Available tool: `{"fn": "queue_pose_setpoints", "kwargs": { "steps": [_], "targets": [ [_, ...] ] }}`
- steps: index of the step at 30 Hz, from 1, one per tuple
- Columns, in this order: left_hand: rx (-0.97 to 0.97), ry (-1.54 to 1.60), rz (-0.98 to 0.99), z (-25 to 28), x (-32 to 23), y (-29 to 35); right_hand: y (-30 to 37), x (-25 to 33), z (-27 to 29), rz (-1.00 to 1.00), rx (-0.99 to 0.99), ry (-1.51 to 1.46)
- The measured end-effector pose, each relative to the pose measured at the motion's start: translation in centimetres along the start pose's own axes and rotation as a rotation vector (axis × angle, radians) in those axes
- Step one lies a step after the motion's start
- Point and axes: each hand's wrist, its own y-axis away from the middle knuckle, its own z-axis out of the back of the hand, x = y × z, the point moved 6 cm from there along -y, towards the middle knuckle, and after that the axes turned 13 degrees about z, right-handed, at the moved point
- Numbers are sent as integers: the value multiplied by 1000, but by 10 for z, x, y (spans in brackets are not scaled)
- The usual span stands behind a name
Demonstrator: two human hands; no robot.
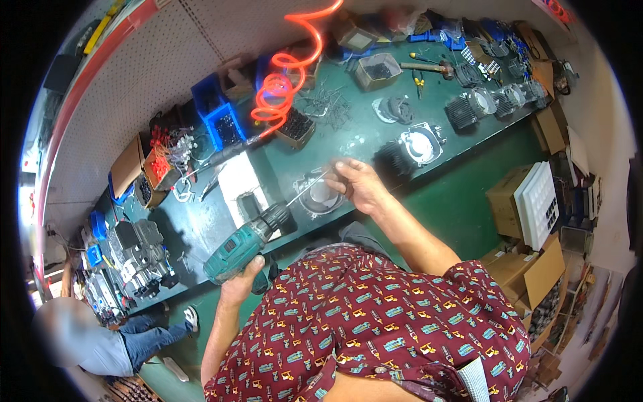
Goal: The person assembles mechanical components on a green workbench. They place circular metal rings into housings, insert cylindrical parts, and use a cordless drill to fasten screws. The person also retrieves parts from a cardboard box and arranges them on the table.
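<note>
My left hand [242, 284] is wrapped round the handle of a green and black cordless drill [234, 249], which points up and to the right. A long thin driver bit [307, 191] runs from its chuck to the fingers of my right hand [360, 185]. Those fingers are pinched together at the bit's tip; what lies between them is too small to make out. Below the bit, a round metal motor cover [323, 199] rests on the green bench near its front edge. Right of my hand is a black finned motor housing [396, 158] with a silver end cover [422, 143].
An orange coiled air hose [276, 94] hangs over the bench [348, 137]. A blue bin [225, 126] and boxes of small parts stand behind. More finned motors [472, 107] line the right; cardboard boxes [512, 201] stand beyond. Another person [110, 348] is at the lower left.
</note>
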Motion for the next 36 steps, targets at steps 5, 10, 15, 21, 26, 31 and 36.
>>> {"fn": "queue_pose_setpoints", "kwargs": {
  "steps": [5, 10, 15, 21, 26, 31, 36],
  "targets": [
    [20, 59, -32, -6, -5, -5, -8, -1, 4, -25, 25, -70],
    [35, 89, 0, -11, -12, -7, -9, 0, 0, -69, 47, -97],
    [-41, -5, -90, -13, -35, -3, -11, 1, -4, -108, 25, -102],
    [-21, -240, -218, -12, -57, -2, -13, 0, -6, -150, 1, -71],
    [-57, -59, -66, -1, -40, -7, -16, 0, -9, -166, 64, -9],
    [-31, -5, 49, 12, -40, -6, -33, 28, -3, 146, 54, 628],
    [-2, -181, 22, 17, -71, -9, -46, 28, 16, 414, 284, 1442]
  ]
}}
